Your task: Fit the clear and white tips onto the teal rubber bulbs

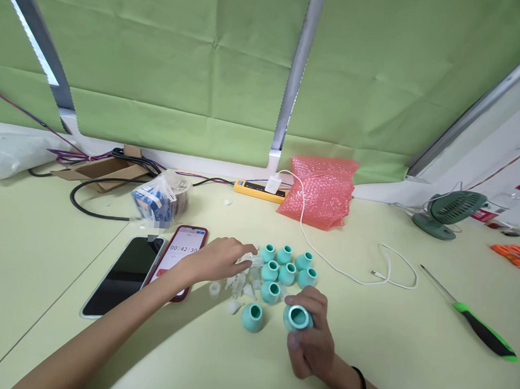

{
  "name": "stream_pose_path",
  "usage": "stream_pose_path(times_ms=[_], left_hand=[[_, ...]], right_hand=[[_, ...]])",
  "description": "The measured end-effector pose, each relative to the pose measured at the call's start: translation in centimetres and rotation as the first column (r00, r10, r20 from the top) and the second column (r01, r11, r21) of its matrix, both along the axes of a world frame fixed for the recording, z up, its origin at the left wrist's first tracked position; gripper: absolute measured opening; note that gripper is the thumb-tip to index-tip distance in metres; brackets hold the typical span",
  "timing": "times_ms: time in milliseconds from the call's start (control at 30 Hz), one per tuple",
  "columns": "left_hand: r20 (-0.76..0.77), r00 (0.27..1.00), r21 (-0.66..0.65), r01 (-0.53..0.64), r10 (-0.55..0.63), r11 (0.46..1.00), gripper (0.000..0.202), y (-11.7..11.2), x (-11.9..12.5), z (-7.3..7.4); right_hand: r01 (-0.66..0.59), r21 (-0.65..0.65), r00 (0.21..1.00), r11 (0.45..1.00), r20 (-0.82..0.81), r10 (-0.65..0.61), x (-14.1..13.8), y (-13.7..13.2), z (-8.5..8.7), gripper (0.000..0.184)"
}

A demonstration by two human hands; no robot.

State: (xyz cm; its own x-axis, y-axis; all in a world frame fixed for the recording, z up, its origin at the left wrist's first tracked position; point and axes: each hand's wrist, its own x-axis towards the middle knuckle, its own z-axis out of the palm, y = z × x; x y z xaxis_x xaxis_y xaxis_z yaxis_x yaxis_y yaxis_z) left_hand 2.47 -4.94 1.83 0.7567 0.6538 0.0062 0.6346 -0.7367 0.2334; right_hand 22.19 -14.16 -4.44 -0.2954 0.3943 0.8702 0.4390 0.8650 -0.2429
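Note:
My right hand [315, 339] grips a teal rubber bulb [299, 319] with its round opening facing up toward me. At the pile of small clear plastic parts [237, 286], my left hand [225, 258] pinches a clear plastic piece [252, 261] between thumb and fingers; its exact shape is hard to make out. Several more teal bulbs [287, 273] stand upright in a loose cluster just right of the pile. One teal bulb [252, 317] stands apart, nearer to me, between my two hands. Some of the clear parts are cone-shaped, and a small ring [214, 288] lies at the left.
Two phones, one black-screened [125, 277] and one showing a timer [189, 243], lie left, partly under my left forearm. Behind are a bagged bundle [156, 203], a yellow power strip [254, 191] and pink bubble wrap [322, 192]. A white cable [343, 273], screwdriver [481, 328] and fan [455, 209] are right.

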Motion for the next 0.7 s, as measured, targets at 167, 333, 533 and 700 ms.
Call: stream_pose_path(times_ms=[167,333,533,700], left_hand=[[0.038,0.982,-0.124,0.19,-0.186,0.974,0.032,-2.9,0.4,2.4],[-0.108,0.962,-0.015,0.251,-0.251,0.968,0.028,-4.9,1.8,1.2],[-0.204,0.94,0.102,0.298,-0.273,0.949,0.013,-5.0,2.2,-0.2],[-0.182,0.958,0.164,0.252,-0.222,0.954,0.014,-4.4,1.7,-0.4]], right_hand=[[-0.041,-0.051,0.995,0.998,-0.097,0.035,0.8,1.6,-0.2,0.021],[-0.077,-0.074,0.967,0.994,-0.248,0.056,1.7,2.5,-2.0,0.025],[-0.099,-0.131,0.965,0.986,-0.256,0.063,1.6,2.3,-3.1,0.031],[-0.101,-0.205,0.969,0.974,-0.243,0.05,1.9,1.9,-3.5,0.028]])
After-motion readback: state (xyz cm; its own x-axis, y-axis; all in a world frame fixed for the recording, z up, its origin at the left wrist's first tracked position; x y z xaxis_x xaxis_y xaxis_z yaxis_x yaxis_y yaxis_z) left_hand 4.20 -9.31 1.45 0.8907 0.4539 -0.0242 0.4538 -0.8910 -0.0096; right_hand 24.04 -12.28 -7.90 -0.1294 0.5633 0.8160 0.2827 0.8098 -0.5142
